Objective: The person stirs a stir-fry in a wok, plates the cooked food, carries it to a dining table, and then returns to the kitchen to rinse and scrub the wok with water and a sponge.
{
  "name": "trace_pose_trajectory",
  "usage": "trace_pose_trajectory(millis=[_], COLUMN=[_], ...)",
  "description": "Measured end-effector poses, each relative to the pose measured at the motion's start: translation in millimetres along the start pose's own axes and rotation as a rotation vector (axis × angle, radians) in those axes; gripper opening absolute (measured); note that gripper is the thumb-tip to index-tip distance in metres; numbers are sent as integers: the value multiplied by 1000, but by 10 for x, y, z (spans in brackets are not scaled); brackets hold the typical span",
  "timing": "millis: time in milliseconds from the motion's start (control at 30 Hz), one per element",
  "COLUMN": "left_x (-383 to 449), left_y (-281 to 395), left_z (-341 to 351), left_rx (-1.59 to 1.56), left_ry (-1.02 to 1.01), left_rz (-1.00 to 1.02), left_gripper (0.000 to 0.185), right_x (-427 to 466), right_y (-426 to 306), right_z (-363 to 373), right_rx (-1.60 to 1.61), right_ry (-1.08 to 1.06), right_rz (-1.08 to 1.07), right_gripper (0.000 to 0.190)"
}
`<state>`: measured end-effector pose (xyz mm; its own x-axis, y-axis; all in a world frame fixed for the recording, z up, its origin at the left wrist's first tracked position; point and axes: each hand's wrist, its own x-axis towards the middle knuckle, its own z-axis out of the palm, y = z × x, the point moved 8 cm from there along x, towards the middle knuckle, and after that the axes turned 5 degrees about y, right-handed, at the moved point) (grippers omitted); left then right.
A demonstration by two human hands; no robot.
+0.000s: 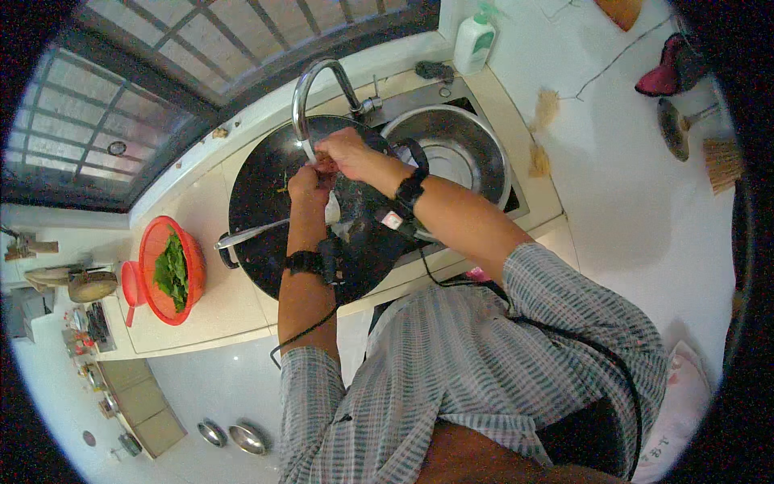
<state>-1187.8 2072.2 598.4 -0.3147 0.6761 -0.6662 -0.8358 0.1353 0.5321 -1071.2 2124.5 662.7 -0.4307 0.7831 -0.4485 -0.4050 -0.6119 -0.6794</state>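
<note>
Over a large black wok (260, 175), my left hand (307, 183) and my right hand (347, 151) meet just below the spout of a chrome faucet (329, 66). A whitish stream, apparently water, runs from the spout onto them. The fingers of both hands are bent and overlap, and I cannot tell whether anything lies between them. A metal utensil handle (254, 233) rests across the wok's left rim, near my left forearm. Some liquid and a pale patch show in the wok below my hands.
A steel basin (499, 163) sits in the sink on the right. Leafy greens (172, 272) lie in a red plastic basket (198, 272) at left, beside a red dipper (131, 284). A pump bottle (474, 45) and a dark scrubber (434, 71) stand behind the sink.
</note>
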Motion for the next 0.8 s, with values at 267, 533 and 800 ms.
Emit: trace_pose_trajectory(millis=[267,533,800], left_x=[-323,-175,-77], left_y=[473,563,818], left_z=[103,365,192], left_rx=[1012,1384,812], left_ry=[-66,-204,-28], left_rz=[518,711,427], left_gripper=[25,17,16], right_x=[149,-244,-856], right_y=[144,-544,-1262], right_z=[377,139,-1828], right_rx=[-383,-1125,-1225], right_ry=[-17,29,423], right_rz=[39,-708,-813], right_gripper=[7,9,14])
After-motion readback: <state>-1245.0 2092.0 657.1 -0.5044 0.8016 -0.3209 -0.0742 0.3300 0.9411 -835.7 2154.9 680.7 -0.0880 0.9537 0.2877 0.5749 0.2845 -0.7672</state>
